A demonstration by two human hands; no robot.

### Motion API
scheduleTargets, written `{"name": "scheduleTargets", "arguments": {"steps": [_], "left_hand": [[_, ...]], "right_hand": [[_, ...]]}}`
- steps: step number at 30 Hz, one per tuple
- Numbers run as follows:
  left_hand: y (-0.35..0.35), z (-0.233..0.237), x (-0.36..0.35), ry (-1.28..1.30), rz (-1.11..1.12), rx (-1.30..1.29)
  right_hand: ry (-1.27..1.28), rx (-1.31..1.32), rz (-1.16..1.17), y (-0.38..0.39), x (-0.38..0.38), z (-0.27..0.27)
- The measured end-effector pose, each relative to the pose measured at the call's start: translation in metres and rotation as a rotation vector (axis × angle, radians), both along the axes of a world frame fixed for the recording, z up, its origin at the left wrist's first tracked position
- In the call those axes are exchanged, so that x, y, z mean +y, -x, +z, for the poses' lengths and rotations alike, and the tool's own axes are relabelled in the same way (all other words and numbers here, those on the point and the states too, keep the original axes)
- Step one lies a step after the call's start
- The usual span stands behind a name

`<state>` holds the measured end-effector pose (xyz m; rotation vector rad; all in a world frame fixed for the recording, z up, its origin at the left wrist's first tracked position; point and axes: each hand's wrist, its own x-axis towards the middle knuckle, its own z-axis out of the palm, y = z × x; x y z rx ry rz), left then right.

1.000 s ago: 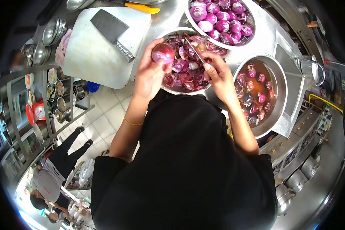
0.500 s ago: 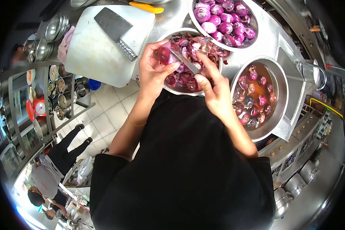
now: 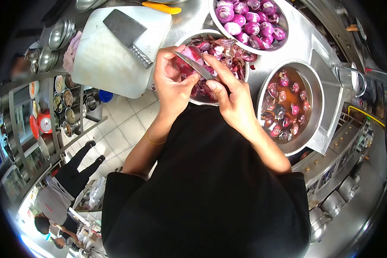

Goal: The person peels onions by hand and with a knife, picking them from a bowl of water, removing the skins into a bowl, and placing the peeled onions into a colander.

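My left hand [image 3: 173,84] holds a red onion [image 3: 185,64] over a metal bowl [image 3: 246,72] full of onion skins [image 3: 228,53]. In my right hand [image 3: 230,90] is a small knife [image 3: 198,66], its blade lying across the onion. Fingers of both hands are wrapped round what they hold. Behind the bowl, at the top, a colander [image 3: 284,44] holds several peeled purple onions [image 3: 252,29]. To the right, a large metal pot [image 3: 316,116] contains brownish liquid with several unpeeled onions [image 3: 295,109] in it.
A white cutting board [image 3: 94,64] with a cleaver [image 3: 124,28] lies at left, a yellow-handled tool [image 3: 161,7] behind it. Stacked metal bowls [image 3: 60,33] and a pink cloth [image 3: 72,52] are further left. Two people, one in grey [image 3: 53,200], are at lower left.
The knife and my right hand have moved left, bringing the blade across the onion. The onion has turned in my left hand.
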<state>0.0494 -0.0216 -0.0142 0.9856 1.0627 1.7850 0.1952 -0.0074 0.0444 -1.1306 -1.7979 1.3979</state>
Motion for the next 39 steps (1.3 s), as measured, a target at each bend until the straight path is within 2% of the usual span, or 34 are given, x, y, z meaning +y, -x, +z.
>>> {"name": "scheduleTargets", "arguments": {"steps": [2,4,12,14,15,17,18,25,28,31,35,37,39], "left_hand": [[-0.001,0.001,0.001,-0.004,0.003,0.006],[-0.002,0.002,0.003,-0.052,0.057,0.198],[-0.011,-0.001,0.0,-0.018,0.055,0.091],[-0.01,0.0,0.0,-0.003,0.057,0.078],[-0.009,0.0,0.002,-0.029,0.057,0.114],[-0.008,0.0,0.003,-0.057,0.055,0.15],[-0.008,-0.001,0.003,-0.068,0.033,0.125],[-0.009,-0.004,0.001,-0.085,0.019,0.028],[-0.006,-0.009,0.001,-0.085,0.001,0.05],[-0.008,-0.004,0.0,-0.041,-0.02,-0.007],[-0.009,0.001,-0.001,0.059,-0.069,-0.091],[-0.009,0.002,-0.002,0.107,-0.056,-0.096],[-0.01,0.001,-0.001,0.085,-0.057,-0.11]], "right_hand": [[-0.199,0.041,-0.021,0.002,0.001,-0.007],[-0.217,0.035,-0.034,0.004,0.002,-0.009],[-0.34,0.087,-0.058,0.003,0.005,-0.023],[0.219,0.262,-0.074,-0.001,0.002,-0.014],[0.218,0.261,-0.073,-0.004,0.004,-0.014],[0.639,0.573,-0.125,-0.007,0.008,-0.013],[0.693,0.598,-0.143,-0.006,0.009,-0.01],[0.569,0.579,-0.084,-0.005,0.005,-0.014],[0.507,0.461,0.025,-0.008,0.005,-0.017],[0.357,0.319,0.035,-0.007,0.006,-0.01],[0.348,0.31,0.01,-0.008,0.001,-0.009],[0.244,0.191,0.024,-0.008,-0.002,-0.011],[0.173,0.199,-0.018,-0.005,-0.003,-0.012]]}}
